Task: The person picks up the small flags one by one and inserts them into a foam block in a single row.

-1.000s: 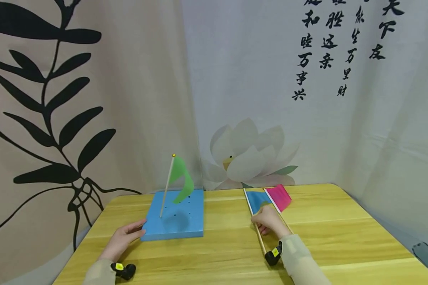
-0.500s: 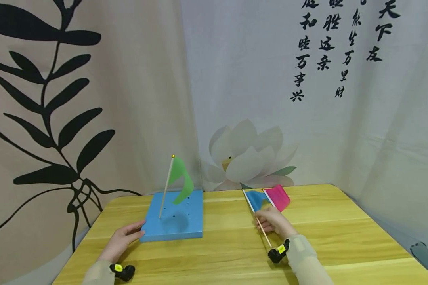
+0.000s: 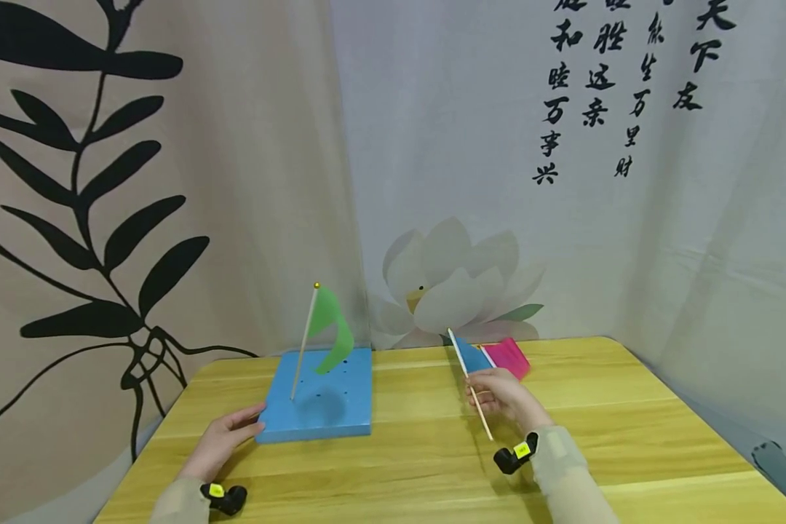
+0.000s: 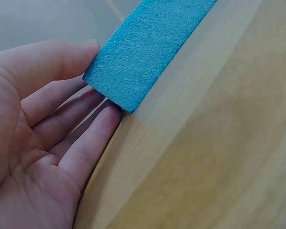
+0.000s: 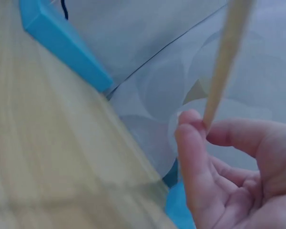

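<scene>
My left hand (image 3: 221, 444) rests its thumb and fairly straight fingers against the left side of a blue foam board (image 3: 356, 418) dotted with small holes. In the left wrist view the fingertips meet the corner of the foam board (image 4: 138, 52). A green flag (image 3: 327, 314) with a gold-tipped stick stands in the board, leaning slightly. My right hand (image 3: 506, 399) pinches the wooden stick of a blue flag (image 3: 473, 356) between thumb and fingers. The stick (image 5: 224, 62) slants past the fingertips in the right wrist view. Behind that hand lies a pink flag (image 3: 512, 356), its stick partly hidden.
The wooden table (image 3: 406, 473) carries the board left of centre and the flags to the right. A curtain (image 3: 288, 182) printed with leaves, a lotus and writing hangs behind the table's far edge.
My right hand has taken the blue flag's stick and lifted and tilted it, its top now higher against the curtain. The left hand and board stay in place.
</scene>
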A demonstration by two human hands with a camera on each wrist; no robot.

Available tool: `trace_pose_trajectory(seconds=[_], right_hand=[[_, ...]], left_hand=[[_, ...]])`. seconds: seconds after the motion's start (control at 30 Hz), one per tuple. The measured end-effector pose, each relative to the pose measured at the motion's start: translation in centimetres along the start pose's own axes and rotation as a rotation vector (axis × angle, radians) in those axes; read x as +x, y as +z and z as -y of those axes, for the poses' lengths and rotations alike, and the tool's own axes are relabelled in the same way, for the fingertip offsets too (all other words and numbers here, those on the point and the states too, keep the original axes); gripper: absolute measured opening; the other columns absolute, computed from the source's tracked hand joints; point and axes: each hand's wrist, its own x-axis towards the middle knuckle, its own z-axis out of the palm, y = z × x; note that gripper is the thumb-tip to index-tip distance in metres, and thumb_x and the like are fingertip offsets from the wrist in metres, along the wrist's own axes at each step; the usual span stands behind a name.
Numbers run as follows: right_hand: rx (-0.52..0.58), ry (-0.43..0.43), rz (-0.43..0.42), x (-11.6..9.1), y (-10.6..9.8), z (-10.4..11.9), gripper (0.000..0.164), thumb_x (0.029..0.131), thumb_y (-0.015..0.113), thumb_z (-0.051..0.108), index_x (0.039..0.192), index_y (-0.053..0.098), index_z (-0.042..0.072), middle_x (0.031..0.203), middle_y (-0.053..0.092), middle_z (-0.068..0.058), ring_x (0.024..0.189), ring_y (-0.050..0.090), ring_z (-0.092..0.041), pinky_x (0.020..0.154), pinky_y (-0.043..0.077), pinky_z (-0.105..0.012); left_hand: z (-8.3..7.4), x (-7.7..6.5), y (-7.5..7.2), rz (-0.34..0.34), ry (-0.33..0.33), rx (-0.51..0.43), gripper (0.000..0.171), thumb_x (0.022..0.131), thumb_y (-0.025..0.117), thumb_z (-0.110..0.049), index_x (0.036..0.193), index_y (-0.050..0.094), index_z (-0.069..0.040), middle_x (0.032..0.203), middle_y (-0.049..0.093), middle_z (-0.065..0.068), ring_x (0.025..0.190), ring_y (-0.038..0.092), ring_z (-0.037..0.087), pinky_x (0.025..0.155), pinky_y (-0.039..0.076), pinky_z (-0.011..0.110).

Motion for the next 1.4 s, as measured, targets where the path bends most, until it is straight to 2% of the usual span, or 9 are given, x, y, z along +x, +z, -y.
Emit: trace_pose_trajectory(seconds=[0.1, 0.47, 0.8, 0.93, 1.13, 1.33, 1.4], right_hand=[[0.036, -0.035, 0.011, -0.2, 0.2, 1.1, 0.040, 0.098, 0.055, 0.010, 0.127, 0.050, -0.017, 0.086, 0.066, -0.012, 0.061, 0.066, -0.014, 0.058, 0.058, -0.025], [0.158, -0.149, 0.035, -1.3, 0.7, 5.7, 0.015, 0.098, 0.055, 0.006, 0.109, 0.064, 0.000, 0.081, 0.066, -0.007, 0.058, 0.065, -0.013, 0.057, 0.058, -0.025], [0.128, -0.262, 0.002, -2.3, 1.4, 9.6, 0.014, 0.099, 0.057, 0.010, 0.110, 0.062, 0.003, 0.080, 0.068, -0.006, 0.062, 0.068, -0.015, 0.061, 0.059, -0.030], [0.124, -0.291, -0.023, -2.3, 2.5, 9.7, 0.016, 0.099, 0.056, 0.010, 0.114, 0.061, 0.005, 0.082, 0.067, -0.005, 0.063, 0.067, -0.015, 0.060, 0.059, -0.030], [0.134, -0.328, -0.089, -1.9, 5.3, 8.3, 0.031, 0.098, 0.059, 0.013, 0.127, 0.054, 0.003, 0.088, 0.066, -0.008, 0.069, 0.069, -0.024, 0.062, 0.060, -0.035], [0.193, -0.417, -0.145, -1.3, 9.5, 6.9, 0.027, 0.096, 0.061, 0.009, 0.122, 0.057, 0.004, 0.087, 0.068, -0.010, 0.077, 0.069, -0.039, 0.058, 0.060, -0.036], [0.220, -0.453, -0.149, -1.2, 11.1, 6.7, 0.024, 0.095, 0.061, 0.007, 0.119, 0.058, 0.005, 0.088, 0.068, -0.015, 0.077, 0.068, -0.040, 0.056, 0.059, -0.036]], left_hand=[[-0.2, -0.1, -0.2, -0.009, 0.002, 0.002, 0.064, 0.094, 0.066, -0.031, 0.144, 0.044, 0.001, 0.149, 0.038, 0.022, 0.134, 0.038, 0.040, 0.106, 0.038, 0.051], [-0.1, -0.1, -0.7, -0.014, 0.002, 0.016, 0.064, 0.094, 0.065, -0.032, 0.144, 0.043, 0.002, 0.149, 0.037, 0.022, 0.133, 0.038, 0.040, 0.106, 0.037, 0.053], [0.2, -0.2, -0.5, -0.017, -0.008, 0.010, 0.064, 0.093, 0.066, -0.031, 0.144, 0.045, 0.002, 0.148, 0.040, 0.022, 0.133, 0.038, 0.041, 0.105, 0.039, 0.053], [0.2, -0.2, -0.5, -0.018, 0.003, 0.024, 0.064, 0.094, 0.066, -0.032, 0.143, 0.045, 0.002, 0.147, 0.040, 0.024, 0.132, 0.038, 0.042, 0.103, 0.040, 0.054], [0.0, 0.0, -0.2, -0.024, 0.010, 0.019, 0.063, 0.093, 0.067, -0.031, 0.143, 0.046, 0.003, 0.147, 0.040, 0.025, 0.132, 0.038, 0.043, 0.101, 0.043, 0.052], [0.2, 0.2, 0.3, -0.033, 0.012, 0.002, 0.063, 0.093, 0.067, -0.031, 0.142, 0.046, 0.002, 0.147, 0.040, 0.024, 0.132, 0.039, 0.042, 0.101, 0.043, 0.051], [0.2, 0.2, 0.4, -0.034, 0.015, -0.003, 0.064, 0.092, 0.068, -0.031, 0.142, 0.047, 0.002, 0.146, 0.041, 0.023, 0.132, 0.040, 0.042, 0.101, 0.043, 0.051]])
